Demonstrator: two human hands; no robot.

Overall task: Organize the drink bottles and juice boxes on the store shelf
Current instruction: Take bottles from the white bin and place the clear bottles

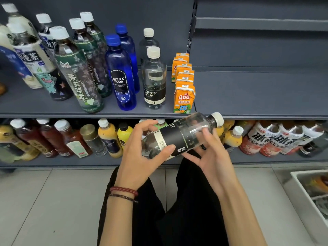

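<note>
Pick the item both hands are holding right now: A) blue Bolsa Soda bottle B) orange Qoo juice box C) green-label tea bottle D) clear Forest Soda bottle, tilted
D: the left hand and right hand grip a clear bottle with a black label, tilted with its white cap up to the right, below the shelf edge; it matches the Forest Soda bottle standing on the shelf.

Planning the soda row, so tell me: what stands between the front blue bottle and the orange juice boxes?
In the head view, the front clear soda bottle stands between the blue bottle and the juice boxes.
</note>
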